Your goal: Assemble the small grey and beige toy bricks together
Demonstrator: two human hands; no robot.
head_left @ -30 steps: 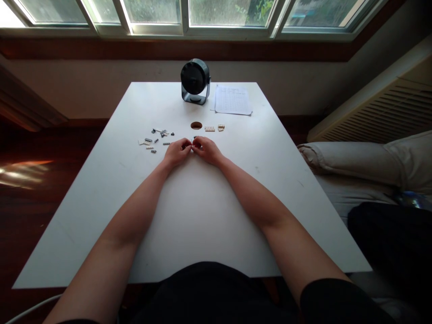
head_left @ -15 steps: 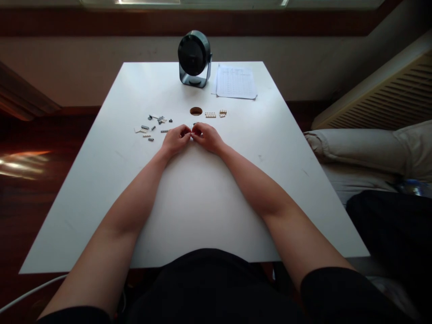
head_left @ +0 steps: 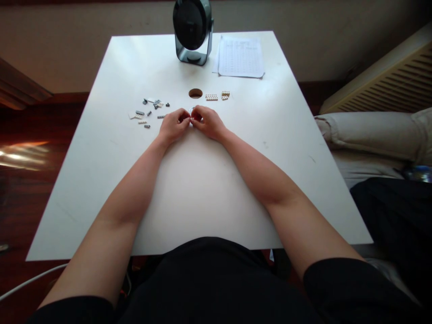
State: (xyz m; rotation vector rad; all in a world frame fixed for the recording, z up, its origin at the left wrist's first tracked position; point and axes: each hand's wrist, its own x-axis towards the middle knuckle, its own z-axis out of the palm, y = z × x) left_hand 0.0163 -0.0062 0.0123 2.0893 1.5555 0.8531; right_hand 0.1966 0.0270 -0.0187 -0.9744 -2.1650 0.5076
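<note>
My left hand (head_left: 175, 124) and my right hand (head_left: 208, 122) meet over the middle of the white table (head_left: 202, 193), fingertips pinched together. A small whitish thing shows at their touching tips; most of it is hidden by the fingers, so its kind cannot be made out. Just behind the fingers, part of a clear or white curved edge (head_left: 191, 110) is visible. Left of my left hand lie several loose grey, black and white toy building bricks (head_left: 140, 113). One grey brick (head_left: 161, 117) is close to its knuckles.
A round hole (head_left: 195, 93) is cut in the table beyond my hands. Tan and white studded bricks (head_left: 211, 97) lie right of it, with a smaller group (head_left: 225, 95) beside them. A black fan (head_left: 192, 31) and printed sheets (head_left: 241, 57) are at the far edge.
The camera view has tipped downward, so the table's far part sits higher in the picture. My hands stay together in nearly the same pinch.
</note>
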